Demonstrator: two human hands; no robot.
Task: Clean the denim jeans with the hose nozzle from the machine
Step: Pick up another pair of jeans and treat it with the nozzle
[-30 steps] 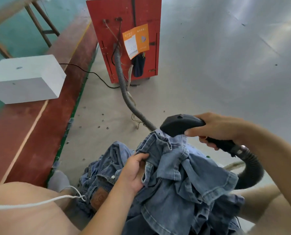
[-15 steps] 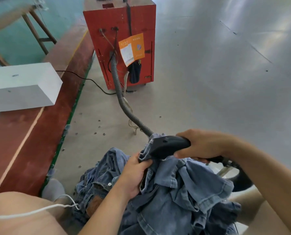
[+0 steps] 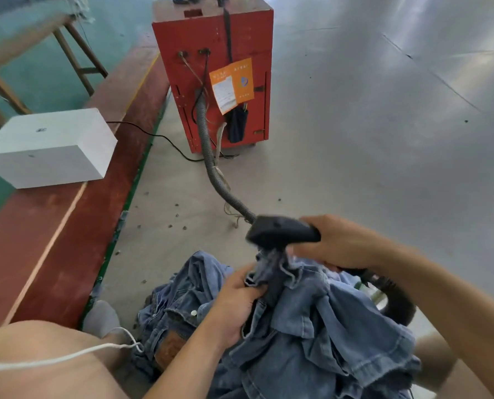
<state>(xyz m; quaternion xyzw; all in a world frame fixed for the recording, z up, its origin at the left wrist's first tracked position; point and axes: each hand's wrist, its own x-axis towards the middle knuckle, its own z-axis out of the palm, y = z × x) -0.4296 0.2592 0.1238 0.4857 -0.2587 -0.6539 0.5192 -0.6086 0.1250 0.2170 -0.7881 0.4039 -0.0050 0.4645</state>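
Denim jeans (image 3: 312, 335) lie bunched in the person's lap, low in the middle of the view, with the waistband and its brown leather patch toward the left knee. The left hand (image 3: 237, 300) pinches a fold of the cloth and lifts it up into a small peak, I think so that the fabric stands free of the pile and meets the tool. The right hand (image 3: 335, 243) has its fingers wrapped around the handle of the black hose nozzle (image 3: 280, 233), so its grip is clamped on the tool, while the left grip is clamped on the denim.

The nozzle head is held just above the raised fold, and a strip of denim seems drawn up against its underside; the blur does not let me say if it truly touches. The long axis of the nozzle runs almost level, from the right wrist toward the left of the view, with the broad head pointing left and a little away from the person. The ribbed hose (image 3: 211, 165) runs over the floor to the red machine (image 3: 211, 73), which leaves enough slack for the hand.
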